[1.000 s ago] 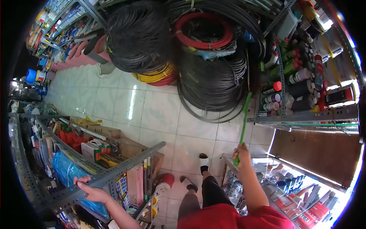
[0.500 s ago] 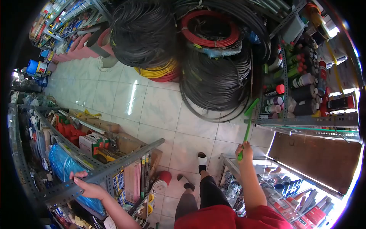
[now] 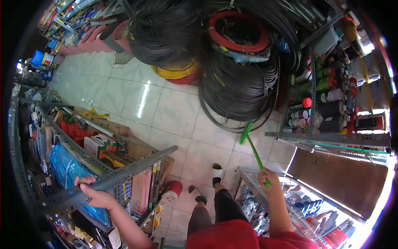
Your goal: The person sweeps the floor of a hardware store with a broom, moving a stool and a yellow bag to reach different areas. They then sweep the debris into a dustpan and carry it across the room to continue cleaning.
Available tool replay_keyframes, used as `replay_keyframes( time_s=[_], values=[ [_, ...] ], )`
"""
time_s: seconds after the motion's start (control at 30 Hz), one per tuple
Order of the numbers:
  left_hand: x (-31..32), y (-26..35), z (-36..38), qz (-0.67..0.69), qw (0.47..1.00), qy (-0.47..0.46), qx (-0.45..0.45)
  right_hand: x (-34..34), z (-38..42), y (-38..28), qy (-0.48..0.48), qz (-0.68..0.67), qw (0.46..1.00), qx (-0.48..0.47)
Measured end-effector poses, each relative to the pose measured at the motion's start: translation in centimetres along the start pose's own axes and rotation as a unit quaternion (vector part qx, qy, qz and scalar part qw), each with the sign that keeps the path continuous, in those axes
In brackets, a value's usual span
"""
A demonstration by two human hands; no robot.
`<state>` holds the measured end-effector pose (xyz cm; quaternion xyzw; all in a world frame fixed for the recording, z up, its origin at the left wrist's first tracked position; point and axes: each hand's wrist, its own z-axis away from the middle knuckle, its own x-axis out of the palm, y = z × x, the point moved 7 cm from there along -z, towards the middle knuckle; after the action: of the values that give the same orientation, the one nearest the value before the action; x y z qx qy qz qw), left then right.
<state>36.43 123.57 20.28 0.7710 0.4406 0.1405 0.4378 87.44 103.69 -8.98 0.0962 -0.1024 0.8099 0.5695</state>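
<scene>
My right hand (image 3: pixel 268 180) is closed round the handle of a green long-handled tool (image 3: pixel 255 155), which has a T-shaped head like a small squeegee. The head points away from me, overlapping the edge of a big coil of black cable (image 3: pixel 236 91) over the tiled floor. With my left hand (image 3: pixel 94 195) I grip a perforated grey metal shelf rail (image 3: pixel 137 167), thumb on top and fingers curled over the far side. Behind that hand lies a blue plastic-wrapped pack (image 3: pixel 68 168) on the shelf.
More black coils (image 3: pixel 163 33), a red coil (image 3: pixel 262 39) and a yellow coil (image 3: pixel 176 71) stack at the far side. Spray cans (image 3: pixel 331 96) fill the right shelf. A glass case (image 3: pixel 306 207) stands beside my right arm. A red and white roll (image 3: pixel 172 193) stands near my feet.
The green tool's head has swung left and nearer, and my right hand has dropped slightly toward me. My left hand keeps its grip on the rail. The view has shifted a little.
</scene>
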Motion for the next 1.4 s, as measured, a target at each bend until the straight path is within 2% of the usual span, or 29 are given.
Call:
replay_keyframes(
  time_s=[0.1,0.13,0.2,0.27,0.33,0.43,0.5,0.57,0.63,0.67,0.73,0.8,0.83,0.87,0.9,0.97,1.03,1.07,1.17,1.27,1.33,1.4],
  values=[
    [0.3,0.4,-0.1,0.007,1.0,-0.016,0.01,1.8,3.9,-0.2,0.059,0.135,0.985,-0.091],
    [0.3,0.5,0.0,0.005,1.0,-0.017,0.014,1.9,3.5,-0.9,0.062,0.131,0.982,-0.117],
    [0.2,0.3,-0.2,0.014,1.0,-0.017,0.013,1.5,1.2,-2.4,0.07,0.118,0.976,-0.167],
    [0.1,0.2,0.0,0.015,1.0,-0.02,0.009,0.7,-2.9,-5.4,0.084,0.248,0.942,-0.212],
    [0.2,0.2,0.0,0.013,1.0,-0.016,0.01,-1.6,-8.7,-7.6,0.099,0.251,0.94,-0.209],
    [0.0,-0.2,-0.1,0.009,1.0,-0.01,0.015,-1.0,-10.0,-7.1,0.121,0.23,0.96,-0.101],
    [0.1,0.0,0.0,0.014,1.0,-0.008,0.015,-0.2,-6.6,-8.2,0.02,0.285,0.956,-0.07],
    [0.3,0.2,0.0,0.016,1.0,-0.015,0.019,-1.9,-2.7,-12.4,-0.042,0.158,0.986,0.042],
    [0.1,0.1,-0.1,0.011,1.0,-0.015,0.013,-0.7,3.6,-13.6,0.0,0.082,0.991,0.103],
    [0.0,0.0,-0.2,0.018,1.0,-0.013,0.011,-1.1,3.9,-13.4,0.068,0.176,0.98,0.059],
    [0.0,-0.1,-0.2,0.033,0.999,-0.012,0.006,-1.5,4.9,-12.2,0.2,0.354,0.913,-0.033],
    [0.0,-0.2,-0.3,0.035,0.999,-0.013,0.003,-3.5,-1.5,-8.9,0.119,0.372,0.916,-0.093],
    [-0.1,-0.3,-0.3,0.038,0.999,-0.014,0.002,-3.1,-3.8,-6.0,0.123,0.377,0.914,-0.087],
    [-0.1,-0.4,-0.2,0.042,0.999,-0.017,0.001,-5.3,-9.6,-3.2,0.114,0.452,0.879,-0.099],
    [-0.1,-0.4,-0.2,0.047,0.999,-0.017,0.001,-2.9,-10.5,2.0,0.129,0.398,0.907,-0.048],
    [-0.1,-0.3,-0.2,0.044,0.999,-0.015,0.002,4.7,-10.1,11.4,0.078,0.382,0.921,-0.001],
    [0.0,-0.2,-0.2,0.045,0.999,-0.018,0.005,10.1,-10.1,16.5,0.018,0.391,0.92,0.021],
    [0.0,-0.2,-0.2,0.047,0.999,-0.018,0.008,12.1,-10.2,17.2,-0.018,0.409,0.912,0.019],
    [-0.3,-0.2,-0.1,0.036,0.999,-0.015,0.006,14.5,-8.2,14.5,-0.155,0.228,0.954,0.117],
    [-0.1,-0.2,-0.3,0.033,0.999,-0.01,0.006,15.4,-1.2,11.3,-0.142,0.348,0.923,0.079],
    [-0.2,-0.2,-0.3,0.025,1.0,-0.012,0.008,12.6,2.2,11.1,-0.108,0.314,0.942,0.051],
    [-0.3,-0.1,-0.3,0.017,1.0,-0.008,0.013,8.6,4.4,10.8,0.007,0.305,0.952,0.007]
  ],
)
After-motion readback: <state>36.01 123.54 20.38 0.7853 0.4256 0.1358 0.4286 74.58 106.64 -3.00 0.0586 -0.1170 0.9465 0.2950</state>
